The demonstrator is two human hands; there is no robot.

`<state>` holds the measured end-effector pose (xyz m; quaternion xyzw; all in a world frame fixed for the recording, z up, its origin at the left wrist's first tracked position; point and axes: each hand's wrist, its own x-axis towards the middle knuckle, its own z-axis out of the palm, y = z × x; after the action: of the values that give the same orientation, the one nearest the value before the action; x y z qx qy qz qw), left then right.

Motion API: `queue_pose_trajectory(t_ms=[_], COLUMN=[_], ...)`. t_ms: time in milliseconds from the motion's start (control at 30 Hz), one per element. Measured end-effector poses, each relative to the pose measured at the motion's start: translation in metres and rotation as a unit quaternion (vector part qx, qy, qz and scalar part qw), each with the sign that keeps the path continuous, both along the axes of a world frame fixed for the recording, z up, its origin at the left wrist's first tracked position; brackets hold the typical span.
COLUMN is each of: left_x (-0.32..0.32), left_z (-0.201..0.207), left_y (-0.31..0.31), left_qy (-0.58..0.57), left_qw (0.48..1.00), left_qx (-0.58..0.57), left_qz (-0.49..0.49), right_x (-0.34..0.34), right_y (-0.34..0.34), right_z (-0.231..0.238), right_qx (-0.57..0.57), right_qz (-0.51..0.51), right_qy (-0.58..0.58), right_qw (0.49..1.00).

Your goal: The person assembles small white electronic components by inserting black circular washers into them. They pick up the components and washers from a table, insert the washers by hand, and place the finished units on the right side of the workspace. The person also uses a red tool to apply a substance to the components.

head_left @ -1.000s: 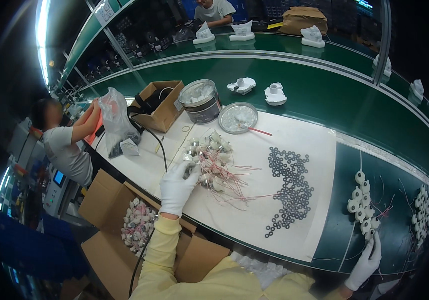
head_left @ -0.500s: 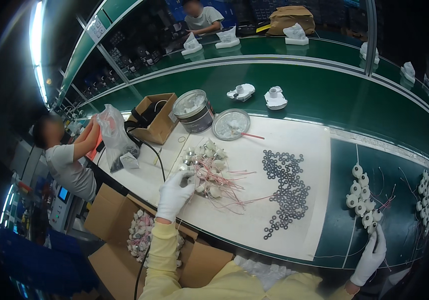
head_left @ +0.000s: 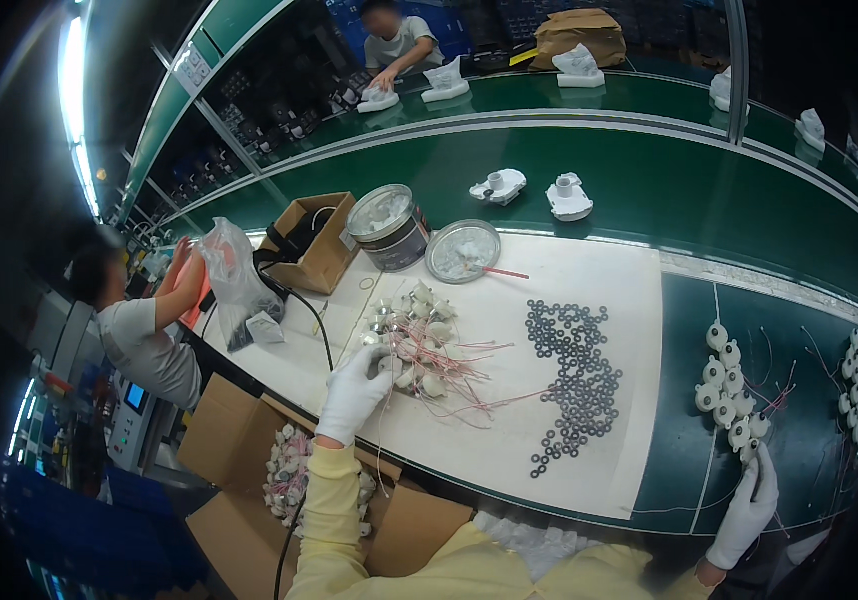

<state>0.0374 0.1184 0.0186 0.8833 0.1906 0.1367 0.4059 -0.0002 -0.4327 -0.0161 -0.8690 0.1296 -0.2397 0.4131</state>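
Observation:
My left hand, in a white glove, is at the near-left edge of a pile of small white motors with pink wires. Its fingers are curled in a pinch, and a thin wire hangs below them; the piece they hold is mostly hidden. Far to the right, my gloved right hand has its fingertips closed about the nearest of a cluster of round white motors with dark centres, lying on the green surface. Between the hands, many small dark rings lie spread over the white sheet.
An open can, its lid with a red stick, and a cardboard box stand at the back. Below left sits an open carton of wired parts. Two white housings rest on the green belt. Co-workers are at left and across.
A wire now hangs plainly below my left hand, whose thumb and fingers have shifted slightly. My right hand stays at the cluster. The person across has reached to a white item.

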Motion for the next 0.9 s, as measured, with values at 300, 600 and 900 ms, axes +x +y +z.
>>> queue_pose_trajectory(t_ms=[300,600,900], left_x=[0.003,-0.006,-0.024], left_z=[-0.015,0.037,0.101], left_y=[0.011,0.029,-0.024], left_qy=[-0.052,-0.298,-0.557], left_qw=[0.998,0.95,0.773], left_qx=[0.017,-0.035,-0.28], left_qz=[-0.019,0.083,-0.119], right_x=[-0.001,-0.001,-0.005], right_y=[0.0,0.002,-0.004], right_z=[-0.001,0.0,-0.008], right_qx=[0.008,-0.031,0.003], right_qz=[-0.009,-0.011,-0.004], right_qy=[0.005,-0.019,0.0], right_qw=[1.0,0.999,1.0])
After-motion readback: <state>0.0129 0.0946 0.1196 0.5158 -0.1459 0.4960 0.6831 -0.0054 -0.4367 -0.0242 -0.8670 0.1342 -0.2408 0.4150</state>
